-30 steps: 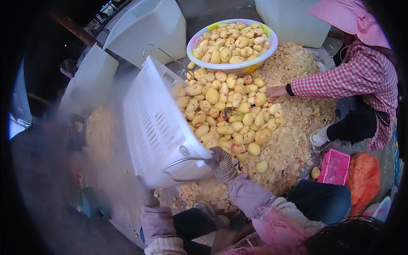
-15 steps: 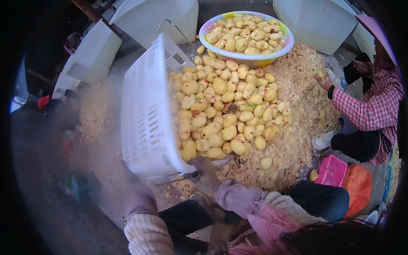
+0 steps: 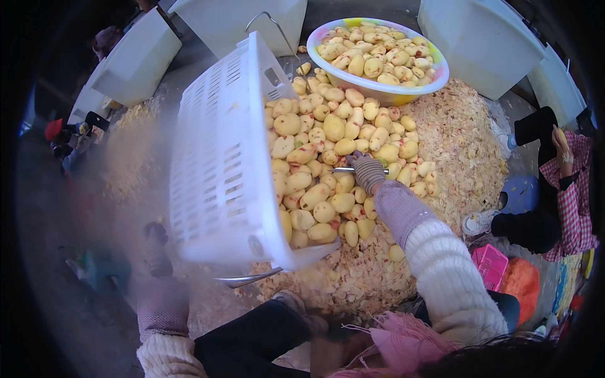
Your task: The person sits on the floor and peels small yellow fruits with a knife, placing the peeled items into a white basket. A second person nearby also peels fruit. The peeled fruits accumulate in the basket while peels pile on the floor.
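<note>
A white perforated plastic basket (image 3: 211, 164) lies tipped toward the right, its opening full of peeled potatoes (image 3: 312, 195) that spread onto a mound of pale peelings (image 3: 463, 138). Metal handles stick out at its back and front. My right hand (image 3: 367, 167), in a ribbed glove, reaches over the potatoes with its fingers closed on a thin metal tool or bar (image 3: 342, 169); I cannot make out which. My left hand (image 3: 157, 246) is left of the basket's front end; haze on the picture blurs its fingers, and I cannot tell what it touches.
A basin (image 3: 381, 85) heaped with potatoes sits behind. White tubs (image 3: 479, 47) line the back. A co-worker in a checked sleeve (image 3: 576, 220) sits at right, near a pink basket (image 3: 488, 264) and orange mesh (image 3: 522, 286). Another person (image 3: 63, 142) is at far left.
My right hand has left the basket's front and moved forward over the potatoes. My left hand has shifted left. The co-worker's hand has pulled back from the pile to the right.
</note>
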The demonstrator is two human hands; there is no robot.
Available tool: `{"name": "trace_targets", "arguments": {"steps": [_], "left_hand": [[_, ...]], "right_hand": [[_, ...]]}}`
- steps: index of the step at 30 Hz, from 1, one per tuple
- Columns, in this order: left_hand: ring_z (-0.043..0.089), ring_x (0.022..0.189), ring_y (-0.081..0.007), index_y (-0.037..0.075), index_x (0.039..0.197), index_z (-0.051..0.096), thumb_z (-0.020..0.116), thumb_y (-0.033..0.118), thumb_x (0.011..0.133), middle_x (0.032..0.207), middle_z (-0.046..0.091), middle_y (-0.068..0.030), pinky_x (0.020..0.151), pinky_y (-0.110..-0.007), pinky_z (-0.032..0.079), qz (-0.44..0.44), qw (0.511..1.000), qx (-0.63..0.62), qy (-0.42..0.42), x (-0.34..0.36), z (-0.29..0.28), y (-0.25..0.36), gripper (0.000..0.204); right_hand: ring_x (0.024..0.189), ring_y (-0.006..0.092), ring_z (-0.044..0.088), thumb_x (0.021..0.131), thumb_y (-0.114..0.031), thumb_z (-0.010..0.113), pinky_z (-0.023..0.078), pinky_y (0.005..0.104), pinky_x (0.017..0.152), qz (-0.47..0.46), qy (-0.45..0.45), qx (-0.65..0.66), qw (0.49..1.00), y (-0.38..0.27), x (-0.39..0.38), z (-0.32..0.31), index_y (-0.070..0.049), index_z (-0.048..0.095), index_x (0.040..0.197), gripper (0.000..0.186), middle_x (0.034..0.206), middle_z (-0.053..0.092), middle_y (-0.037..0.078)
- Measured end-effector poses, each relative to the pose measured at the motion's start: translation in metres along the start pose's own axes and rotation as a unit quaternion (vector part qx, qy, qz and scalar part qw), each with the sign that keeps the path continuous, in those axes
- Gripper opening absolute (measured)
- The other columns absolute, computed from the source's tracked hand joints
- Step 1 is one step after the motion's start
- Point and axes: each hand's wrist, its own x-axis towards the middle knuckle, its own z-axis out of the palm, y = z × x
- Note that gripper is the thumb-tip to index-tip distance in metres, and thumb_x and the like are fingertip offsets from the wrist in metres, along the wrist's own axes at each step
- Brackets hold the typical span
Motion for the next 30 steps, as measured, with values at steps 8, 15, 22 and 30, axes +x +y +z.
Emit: {"name": "trace_targets", "arguments": {"steps": [8,15,22,30], "left_hand": [[0.062,0.106,-0.0274,0.007,0.118,0.059,0.061,0.026,0.091,0.118,0.064,-0.0139,0.087,-0.039,0.051,0.154,0.983,-0.062,-0.073,0.011,-0.037,0.038,0.033],[0.060,0.113,-0.0260,0.002,0.122,0.057,0.054,0.022,0.096,0.122,0.062,-0.0151,0.096,-0.035,0.048,0.170,0.942,-0.288,-0.030,-0.133,0.043,0.198,0.034],[0.063,0.105,-0.0246,0.000,0.117,0.060,0.049,0.017,0.098,0.113,0.065,-0.0156,0.092,-0.037,0.049,0.370,0.902,-0.180,-0.127,-0.280,0.103,0.295,0.028],[0.057,0.084,-0.0126,0.001,0.104,0.061,0.048,0.005,0.095,0.095,0.065,-0.0067,0.078,-0.026,0.046,0.328,0.865,-0.057,-0.375,-0.448,0.227,0.272,0.016]], "right_hand": [[0.083,0.0254,0.066,0.075,-0.024,0.073,0.053,0.0387,0.074,-0.001,-0.173,0.117,0.978,0.018,0.036,0.000,-0.005,0.059,0.119,0.050,0.088,0.068,0.013],[0.041,0.0112,0.052,0.077,-0.026,0.074,0.040,0.0223,0.035,0.175,-0.164,0.657,0.714,0.049,-0.106,-0.140,0.005,0.061,0.105,0.044,0.073,0.064,0.011],[0.036,0.0128,0.048,0.079,-0.046,0.069,0.038,0.0244,0.034,0.207,-0.220,0.531,0.792,0.118,-0.278,-0.265,-0.003,0.068,0.092,0.045,0.064,0.064,0.011],[0.046,0.0169,0.060,0.083,-0.037,0.070,0.044,0.0314,0.035,0.420,-0.032,0.413,0.807,0.179,-0.452,-0.258,0.001,0.067,0.089,0.038,0.066,0.065,0.010]]}}
